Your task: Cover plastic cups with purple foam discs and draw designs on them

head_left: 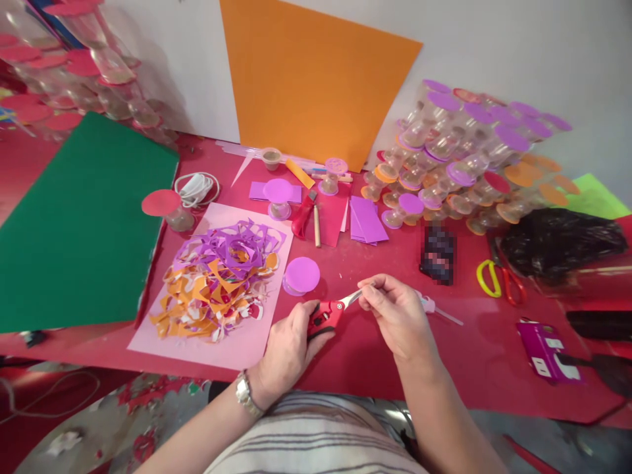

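Low over the front of the red table, my left hand (291,349) is closed around the red and black handles of small scissors (328,317). Their short metal blades point right, toward my right hand (395,313). The thumb and fingers of that hand are pinched together at the blade tips; whether they grip the tip or something tiny is hidden. Just beyond the scissors stands a cup piece with a purple disc (302,275) on top. To the left, a pink sheet (197,352) bears a heap of purple and orange foam scraps (217,283).
Purple-capped hourglass shapes (464,138) are stacked at the back right, red-capped ones (93,72) at the back left. A green board (83,230) covers the left side. Yellow and orange-handled scissors (488,278), a black bag (557,240) and a purple packet (548,352) lie right.
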Demonstrator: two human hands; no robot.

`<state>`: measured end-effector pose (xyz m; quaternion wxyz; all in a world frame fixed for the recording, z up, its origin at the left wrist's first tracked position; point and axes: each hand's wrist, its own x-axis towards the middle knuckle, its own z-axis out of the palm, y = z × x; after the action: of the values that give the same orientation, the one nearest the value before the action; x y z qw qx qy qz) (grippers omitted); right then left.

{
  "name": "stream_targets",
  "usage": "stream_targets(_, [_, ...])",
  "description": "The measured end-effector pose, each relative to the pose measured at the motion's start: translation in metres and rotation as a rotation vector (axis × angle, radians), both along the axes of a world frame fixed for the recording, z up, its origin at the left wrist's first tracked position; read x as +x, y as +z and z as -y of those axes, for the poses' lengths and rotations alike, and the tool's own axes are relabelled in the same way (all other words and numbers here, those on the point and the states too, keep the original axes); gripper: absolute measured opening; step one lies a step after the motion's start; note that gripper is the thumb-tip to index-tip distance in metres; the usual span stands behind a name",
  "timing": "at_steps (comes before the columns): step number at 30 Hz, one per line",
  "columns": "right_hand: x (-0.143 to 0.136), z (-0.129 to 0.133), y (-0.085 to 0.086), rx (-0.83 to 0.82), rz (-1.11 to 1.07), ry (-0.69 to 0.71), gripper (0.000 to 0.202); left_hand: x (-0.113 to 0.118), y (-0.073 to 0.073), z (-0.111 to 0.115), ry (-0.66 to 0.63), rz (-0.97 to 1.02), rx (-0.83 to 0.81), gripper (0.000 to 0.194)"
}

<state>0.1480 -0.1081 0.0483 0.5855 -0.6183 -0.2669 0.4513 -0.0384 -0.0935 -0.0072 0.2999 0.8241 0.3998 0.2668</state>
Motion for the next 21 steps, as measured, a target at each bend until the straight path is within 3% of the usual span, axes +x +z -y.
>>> stream_targets(6, [0.005, 0.001, 0.001, 0.087, 0.079, 0.067, 0.03, 0.003, 0.01, -0.005, -0.034, 0.023, -0.152, 0.029])
stream_targets(10, [-0.001, -0.004, 0.003, 0.162, -0.063, 0.064, 0.037, 0.0, 0.013, -0.008, -0.054, 0.046, -0.255, 0.028])
stream_targets(21, [-0.016, -0.007, 0.0, 0.075, -0.051, 0.039, 0.027, -0.004, 0.015, -0.006, -0.085, 0.142, -0.316, 0.035])
